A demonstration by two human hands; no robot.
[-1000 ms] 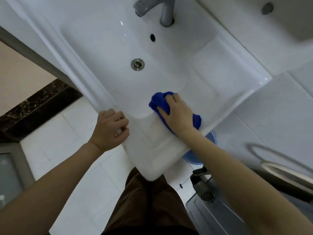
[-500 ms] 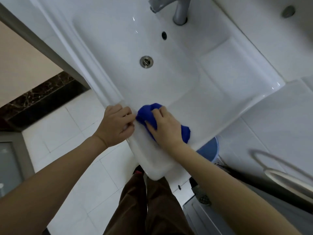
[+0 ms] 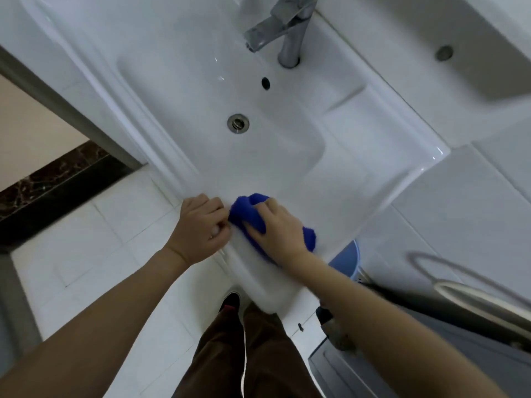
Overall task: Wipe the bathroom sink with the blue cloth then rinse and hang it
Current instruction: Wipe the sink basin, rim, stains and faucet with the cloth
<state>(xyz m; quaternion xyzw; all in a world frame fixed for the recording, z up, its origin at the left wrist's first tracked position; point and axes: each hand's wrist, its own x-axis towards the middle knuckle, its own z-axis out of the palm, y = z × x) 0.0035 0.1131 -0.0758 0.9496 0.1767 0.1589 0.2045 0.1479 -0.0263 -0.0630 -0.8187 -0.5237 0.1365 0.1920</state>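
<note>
The right hand (image 3: 277, 228) gripped the bunched cloth (image 3: 247, 214), fingers curled over it, pressing it onto the sink (image 3: 344, 196) front rim, likely to scrub that ledge. Just left of that grip, touching the cloth, the left hand (image 3: 201, 228) sat fisted on the rim, holding nothing visible, probably bracing.

You stand in a home bathroom. Before you is a white ceramic sink (image 3: 373, 156) with a chrome tap (image 3: 287, 33), a round drain (image 3: 238, 123) and an overflow hole (image 3: 265, 83). White tiles cover the wall (image 3: 459, 214) on your right and the floor (image 3: 109, 231) below. A dark stone sill (image 3: 57, 185) marks the doorway on your left. A blue bucket (image 3: 346, 261) sits under the sink.
</note>
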